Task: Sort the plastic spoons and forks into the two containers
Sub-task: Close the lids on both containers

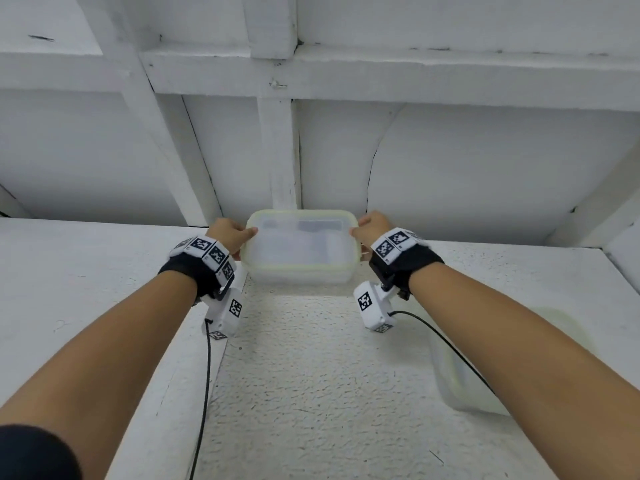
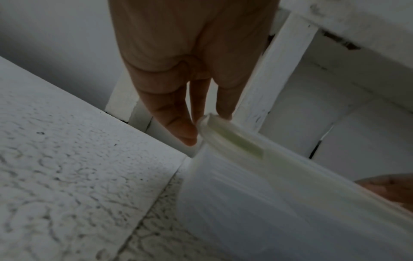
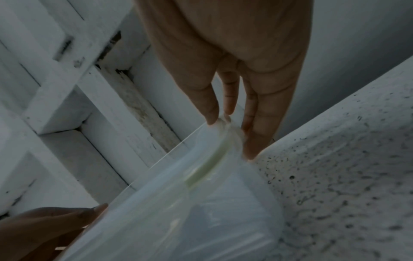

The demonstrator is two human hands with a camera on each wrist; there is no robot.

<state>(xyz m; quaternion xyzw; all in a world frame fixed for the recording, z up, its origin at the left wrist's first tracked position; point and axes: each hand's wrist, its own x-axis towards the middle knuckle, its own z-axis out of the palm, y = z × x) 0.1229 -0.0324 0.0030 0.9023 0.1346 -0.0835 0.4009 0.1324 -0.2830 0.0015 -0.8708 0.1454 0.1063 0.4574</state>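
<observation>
A clear plastic container (image 1: 299, 247) with a pale green seal under its lid sits at the back of the white surface, against the wall. My left hand (image 1: 230, 233) grips its left end, thumb on the lid. My right hand (image 1: 372, 226) grips its right end the same way. In the left wrist view the fingers (image 2: 187, 134) reach down beside the container's rim (image 2: 234, 139). The right wrist view shows fingers (image 3: 254, 141) along the container's end (image 3: 208, 169). Faint whitish shapes lie inside; I cannot tell spoons from forks. A second, blurred container (image 1: 460, 375) lies under my right forearm.
The rough white tabletop (image 1: 311, 375) stretches between my arms. Raised white ledges flank it on the left (image 1: 86, 271) and the right (image 1: 536, 271). A white wall with wooden beams (image 1: 280, 150) stands right behind the container. Black cables (image 1: 207, 375) hang from both wrist cameras.
</observation>
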